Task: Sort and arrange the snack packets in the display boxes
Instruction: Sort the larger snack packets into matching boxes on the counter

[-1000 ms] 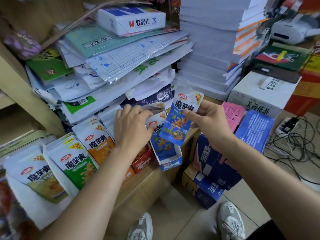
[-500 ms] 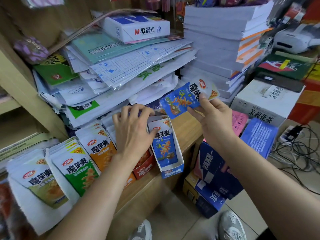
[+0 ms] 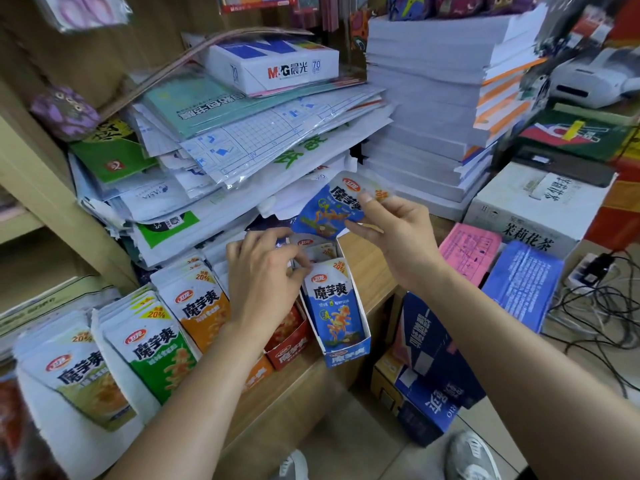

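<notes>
Head view showed the right hand (image 3: 398, 237) pinching a blue snack packet (image 3: 327, 213) by its top, tilted just above the far end of the blue display box (image 3: 346, 356). The left hand (image 3: 263, 282) curled its fingers over the standing packets (image 3: 334, 306) inside, probably to open a slot.

Held packet (image 3: 332, 211) blue-white; display box (image 3: 346, 351) blue; neighbouring packets (image 3: 204, 306) orange, green (image 3: 156, 348).

Our left hand (image 3: 263, 282) hides most of the red display box (image 3: 289, 344) and part of the blue display box's (image 3: 346, 355) far packets (image 3: 317, 249). Our right hand (image 3: 398, 233) covers a corner of the blue packet (image 3: 329, 213) it pinches. The bottom edge cuts our shoes (image 3: 471, 455).
</notes>
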